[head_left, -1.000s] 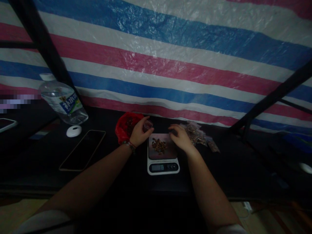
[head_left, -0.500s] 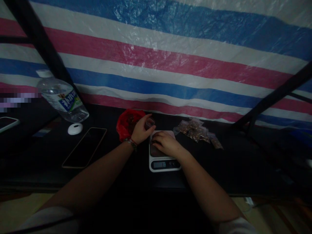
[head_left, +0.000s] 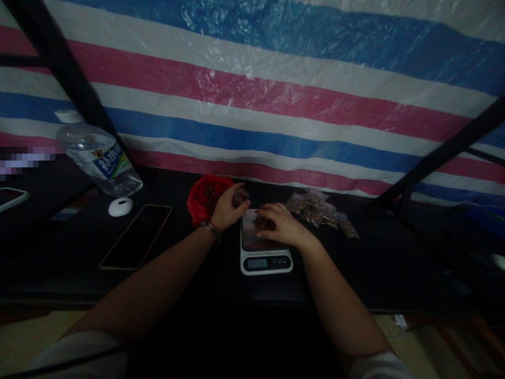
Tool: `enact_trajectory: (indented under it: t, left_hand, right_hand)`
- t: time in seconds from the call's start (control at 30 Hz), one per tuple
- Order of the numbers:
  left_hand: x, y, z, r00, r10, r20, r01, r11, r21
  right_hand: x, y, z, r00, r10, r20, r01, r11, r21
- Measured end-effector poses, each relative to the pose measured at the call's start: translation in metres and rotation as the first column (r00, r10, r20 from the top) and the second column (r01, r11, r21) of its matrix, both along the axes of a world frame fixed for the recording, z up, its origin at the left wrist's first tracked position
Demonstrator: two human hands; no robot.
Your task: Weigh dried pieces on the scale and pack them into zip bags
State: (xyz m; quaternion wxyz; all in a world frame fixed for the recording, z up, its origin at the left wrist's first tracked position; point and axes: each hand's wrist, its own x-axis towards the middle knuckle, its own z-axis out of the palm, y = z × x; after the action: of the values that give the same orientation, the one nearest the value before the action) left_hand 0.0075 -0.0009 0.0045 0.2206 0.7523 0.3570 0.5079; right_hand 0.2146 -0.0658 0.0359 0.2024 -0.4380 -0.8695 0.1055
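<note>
A small white kitchen scale stands on the dark table in front of me. My right hand rests on its platform with the fingers curled round a clump of small brown pieces. My left hand sits just left of the scale's far corner and grips a small clear cup. A red plastic bag lies behind my left hand.
Several small clear packets of brown pieces lie right of the scale. A phone, a white round object and a tilted water bottle are at the left. A striped tarp hangs behind the table.
My right hand moved from the scale's far right corner onto the platform, covered the brown pieces and gathered them toward the far edge. My left hand stayed put with the cup.
</note>
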Motion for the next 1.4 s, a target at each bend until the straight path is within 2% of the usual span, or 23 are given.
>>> enact_trajectory:
  t: [0.23, 0.37, 0.53, 0.7, 0.83, 1.03, 1.27, 1.4]
  left_hand:
    - [0.000, 0.002, -0.001, 1.000, -0.007, 0.002, 0.007, 1.000, -0.016]
    - [0.001, 0.000, 0.000, 1.000, -0.005, -0.009, 0.005, 1.000, -0.013]
    - [-0.002, 0.000, 0.001, 0.996, -0.005, -0.091, 0.006, 1.000, 0.011]
    - [-0.009, 0.003, 0.002, 0.964, -0.133, -0.232, 0.138, 0.990, 0.006]
    - [-0.013, 0.004, 0.003, 0.921, -0.248, -0.299, 0.259, 0.966, -0.002]
    - [-0.013, 0.002, 0.008, 0.865, -0.328, -0.380, 0.350, 0.937, -0.012]
    - [-0.010, 0.000, 0.010, 0.831, -0.329, -0.449, 0.349, 0.936, -0.041]
    - [-0.010, -0.001, 0.009, 0.822, -0.317, -0.473, 0.344, 0.938, -0.029]
  right_hand:
    - [-0.010, 0.005, -0.013, 0.995, -0.063, 0.074, 0.064, 0.998, -0.017]
    - [-0.009, 0.005, -0.009, 0.991, -0.107, 0.079, 0.109, 0.994, -0.014]
    - [0.008, 0.003, 0.000, 0.996, -0.087, 0.033, 0.090, 0.990, -0.105]
    - [0.010, 0.003, 0.000, 0.997, -0.064, 0.042, 0.070, 0.985, -0.156]
    - [0.002, 0.001, 0.002, 0.997, -0.031, 0.070, 0.041, 0.990, -0.136]
    - [-0.006, -0.002, 0.007, 0.991, -0.025, 0.134, 0.037, 0.996, -0.081]
    - [-0.007, 0.001, 0.006, 0.986, -0.089, 0.141, 0.099, 0.993, -0.066]
    - [-0.005, 0.003, 0.008, 0.994, -0.099, 0.050, 0.101, 0.995, -0.023]
